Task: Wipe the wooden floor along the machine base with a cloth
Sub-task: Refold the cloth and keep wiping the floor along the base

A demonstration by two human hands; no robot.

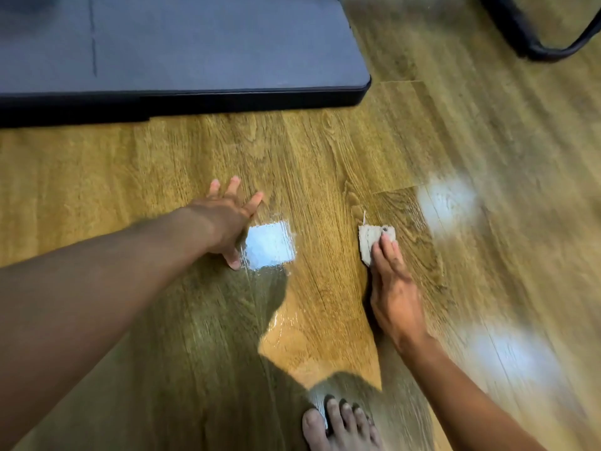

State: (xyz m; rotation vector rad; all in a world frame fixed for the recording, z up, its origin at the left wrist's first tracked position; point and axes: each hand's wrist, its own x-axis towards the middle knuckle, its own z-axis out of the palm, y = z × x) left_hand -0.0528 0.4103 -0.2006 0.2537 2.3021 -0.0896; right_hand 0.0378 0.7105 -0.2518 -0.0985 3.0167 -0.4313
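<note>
A small grey-beige cloth [369, 239] lies flat on the wooden floor [325, 157], a loose thread sticking up from its far edge. My right hand [392, 288] presses on the cloth with straight fingers, covering its near right part. My left hand [229, 219] rests spread on the floor to the left, fingers splayed, holding nothing. The dark machine base [182, 60] lies across the top left, its front edge well beyond both hands.
My bare foot [340, 428] stands at the bottom edge between my arms. A black curved tube frame [533, 43] sits on the floor at the top right. Bright light reflections show on the floor beside my left hand and to the right.
</note>
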